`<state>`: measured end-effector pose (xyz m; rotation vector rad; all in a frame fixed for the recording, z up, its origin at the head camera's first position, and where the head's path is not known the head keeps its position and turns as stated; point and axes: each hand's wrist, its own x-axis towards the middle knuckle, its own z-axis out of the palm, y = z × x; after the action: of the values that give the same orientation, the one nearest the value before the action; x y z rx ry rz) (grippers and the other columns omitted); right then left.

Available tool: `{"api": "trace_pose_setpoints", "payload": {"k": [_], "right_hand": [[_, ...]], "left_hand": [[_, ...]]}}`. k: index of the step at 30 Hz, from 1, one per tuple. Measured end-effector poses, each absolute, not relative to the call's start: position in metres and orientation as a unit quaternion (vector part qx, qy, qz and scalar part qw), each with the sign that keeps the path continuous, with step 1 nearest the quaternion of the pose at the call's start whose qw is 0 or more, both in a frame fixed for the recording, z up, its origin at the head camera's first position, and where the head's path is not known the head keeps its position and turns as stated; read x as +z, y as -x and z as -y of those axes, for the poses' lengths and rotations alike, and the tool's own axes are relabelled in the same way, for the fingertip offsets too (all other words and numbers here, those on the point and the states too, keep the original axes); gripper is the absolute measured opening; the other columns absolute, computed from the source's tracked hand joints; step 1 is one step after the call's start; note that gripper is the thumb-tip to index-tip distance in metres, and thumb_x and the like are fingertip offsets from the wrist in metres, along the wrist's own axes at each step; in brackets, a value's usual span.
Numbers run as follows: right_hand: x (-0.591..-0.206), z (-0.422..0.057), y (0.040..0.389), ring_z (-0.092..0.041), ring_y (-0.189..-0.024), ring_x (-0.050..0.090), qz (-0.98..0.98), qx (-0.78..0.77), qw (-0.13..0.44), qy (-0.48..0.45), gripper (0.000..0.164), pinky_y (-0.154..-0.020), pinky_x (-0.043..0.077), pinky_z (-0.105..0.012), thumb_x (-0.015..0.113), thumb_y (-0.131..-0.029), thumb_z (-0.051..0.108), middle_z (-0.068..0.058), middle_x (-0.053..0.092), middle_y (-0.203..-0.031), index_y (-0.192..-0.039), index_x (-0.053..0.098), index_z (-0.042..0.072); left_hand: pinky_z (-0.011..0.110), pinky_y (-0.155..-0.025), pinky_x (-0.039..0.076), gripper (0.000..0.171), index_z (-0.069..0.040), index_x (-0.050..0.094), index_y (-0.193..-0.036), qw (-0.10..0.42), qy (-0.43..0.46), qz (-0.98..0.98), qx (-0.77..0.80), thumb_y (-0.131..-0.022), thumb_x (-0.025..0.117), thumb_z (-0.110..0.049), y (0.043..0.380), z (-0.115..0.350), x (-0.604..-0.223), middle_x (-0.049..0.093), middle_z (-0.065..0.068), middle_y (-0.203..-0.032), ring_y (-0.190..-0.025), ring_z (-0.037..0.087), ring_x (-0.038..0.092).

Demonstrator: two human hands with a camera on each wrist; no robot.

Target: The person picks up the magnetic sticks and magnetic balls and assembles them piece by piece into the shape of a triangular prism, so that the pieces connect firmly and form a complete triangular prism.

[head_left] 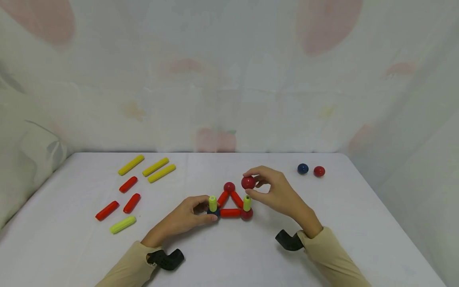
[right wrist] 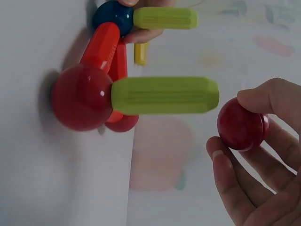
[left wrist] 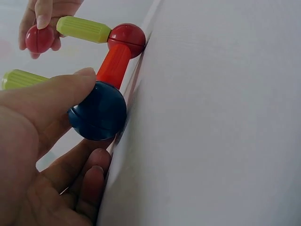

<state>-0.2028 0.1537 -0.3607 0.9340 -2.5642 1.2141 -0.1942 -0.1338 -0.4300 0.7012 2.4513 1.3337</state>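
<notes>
A triangle of red rods (head_left: 230,213) and balls lies on the white table. Its corners are a blue ball (left wrist: 99,113) at the left, a red ball (right wrist: 82,96) at the right and another red ball (head_left: 229,187) at the back. One light green rod (head_left: 212,203) stands upright on the blue ball, a second green rod (right wrist: 164,95) on the right red ball. With thumb and fingers my left hand (head_left: 186,217) grips the blue ball. My right hand (head_left: 274,190) pinches a loose red ball (right wrist: 241,124) just above the free end of the second green rod.
To the left lie several yellow rods (head_left: 131,165), several loose red rods (head_left: 107,211) and a green rod (head_left: 123,225). A blue ball (head_left: 303,169) and a red ball (head_left: 319,171) sit at the back right. Behind the table hangs a patterned cloth (head_left: 251,99).
</notes>
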Motion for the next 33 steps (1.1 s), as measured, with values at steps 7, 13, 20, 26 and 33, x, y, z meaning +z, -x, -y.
{"api": "trace_pose_setpoints", "payload": {"k": [7, 13, 20, 26, 33], "right_hand": [[-0.359, -0.141, 0.204, -0.016, -0.097, 0.07, 0.846, 0.427, 0.059, -0.313, 0.036, -0.09, 0.057, -0.034, 0.074, -0.086, 0.005, -0.004, 0.068, -0.113, -0.119, 0.061, 0.009], [-0.358, -0.13, 0.203, -0.016, -0.098, 0.069, 0.842, 0.422, 0.058, -0.331, 0.037, -0.09, 0.057, -0.032, 0.075, -0.086, 0.007, -0.004, 0.068, -0.115, -0.121, 0.062, 0.008], [-0.357, -0.114, 0.203, -0.015, -0.098, 0.07, 0.822, 0.444, 0.044, -0.354, 0.035, -0.093, 0.056, -0.031, 0.074, -0.085, 0.004, -0.004, 0.069, -0.111, -0.118, 0.061, 0.007], [-0.359, -0.104, 0.201, -0.013, -0.094, 0.067, 0.818, 0.435, 0.05, -0.372, 0.035, -0.089, 0.057, -0.035, 0.076, -0.086, 0.008, -0.002, 0.069, -0.111, -0.118, 0.063, 0.009], [-0.361, -0.097, 0.198, -0.01, -0.094, 0.067, 0.817, 0.423, 0.045, -0.389, 0.036, -0.088, 0.058, -0.037, 0.075, -0.086, 0.008, -0.002, 0.07, -0.111, -0.12, 0.061, 0.008]], "left_hand": [[0.022, -0.076, 0.043, 0.022, -0.017, 0.065, -0.101, 0.132, -0.242, -0.845, 0.458, -0.089, 0.074, -0.033, 0.194, 0.133, -0.429, 0.057, 0.0, -0.092, -0.091, 0.019, 0.051], [0.022, -0.076, 0.044, 0.022, -0.018, 0.065, -0.101, 0.132, -0.242, -0.845, 0.458, -0.089, 0.074, -0.034, 0.194, 0.133, -0.429, 0.057, 0.0, -0.093, -0.091, 0.019, 0.051], [0.022, -0.079, 0.045, 0.019, -0.022, 0.064, -0.099, 0.129, -0.237, -0.846, 0.46, -0.088, 0.075, -0.034, 0.195, 0.134, -0.43, 0.059, -0.004, -0.093, -0.093, 0.018, 0.053], [0.022, -0.081, 0.046, 0.019, -0.023, 0.064, -0.1, 0.13, -0.244, -0.842, 0.464, -0.089, 0.074, -0.035, 0.196, 0.134, -0.432, 0.06, -0.005, -0.095, -0.095, 0.018, 0.054], [0.024, -0.088, 0.047, 0.019, -0.023, 0.065, -0.1, 0.133, -0.249, -0.836, 0.47, -0.089, 0.074, -0.034, 0.197, 0.135, -0.433, 0.063, -0.006, -0.101, -0.1, 0.018, 0.057]]}}
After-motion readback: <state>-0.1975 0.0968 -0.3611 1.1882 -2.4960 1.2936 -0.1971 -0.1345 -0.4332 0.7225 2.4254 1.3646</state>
